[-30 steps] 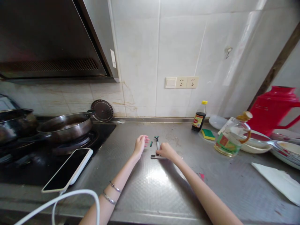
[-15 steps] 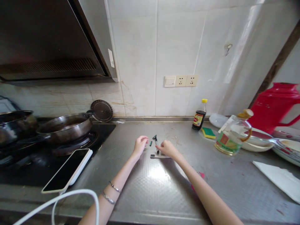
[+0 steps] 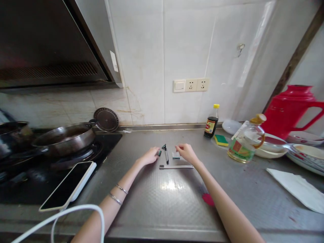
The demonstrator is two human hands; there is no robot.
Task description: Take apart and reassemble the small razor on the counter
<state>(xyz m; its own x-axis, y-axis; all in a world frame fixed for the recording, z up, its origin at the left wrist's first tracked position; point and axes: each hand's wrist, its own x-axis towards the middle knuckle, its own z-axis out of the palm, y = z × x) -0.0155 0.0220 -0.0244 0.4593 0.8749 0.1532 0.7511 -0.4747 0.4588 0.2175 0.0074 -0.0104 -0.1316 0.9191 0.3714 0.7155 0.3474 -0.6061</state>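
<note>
My left hand is low over the steel counter, fingers loosely bent. Its fingertips touch or lie right beside a small dark green piece. Just right of that lies a black-and-silver razor, its head toward the wall. My right hand is on the other side, fingers bent and a little apart, holding nothing that I can see. Below and left of its fingertips is a small clear packet with a green strip. A grey toothbrush lies crosswise nearer to me, its right end by my right forearm.
To the left, a phone with a white cable rests by the stove, where a steel pan stands. On the right are a soy sauce bottle, a sponge, an oil jug, bowls and a red thermos.
My right hand has let go of the razor and moved right, uncovering the clear packet and more of the toothbrush. My left hand has come closer to the small green piece. The view shifted slightly.
</note>
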